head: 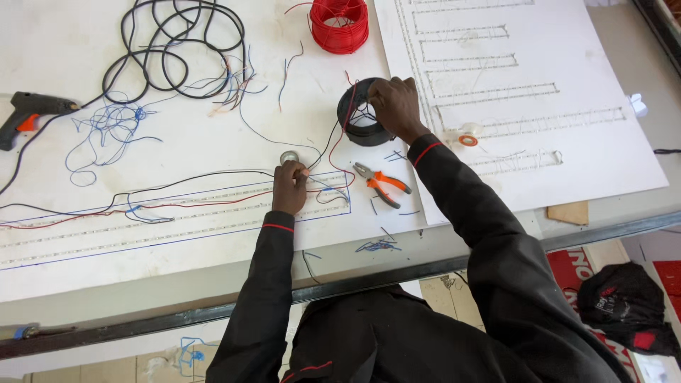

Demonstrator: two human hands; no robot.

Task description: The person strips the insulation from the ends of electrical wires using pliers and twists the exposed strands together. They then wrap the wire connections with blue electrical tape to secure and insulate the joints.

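Two bare hands work over a white worktop (64,42). Left hand (289,186), fingers curled together, pinches a bundle of thin red and black wires (177,202) against the board, just beside a small roll of clear tape (289,156). Right hand (396,106), fingers closed, grips the rim of a black wire spool (358,117), from which a red strand runs toward the left hand. Orange-handled pliers (383,183) lie between the forearms. A red wire spool (340,25) stands near the far edge; a black cable tangle (177,50) and a glue gun (28,113) lie at the left. A large white sheet (603,120) with dotted outlines covers the right side. Beside the worktop, at the lower right, a red panel with white lettering (578,269) lies under a black bag (624,301).
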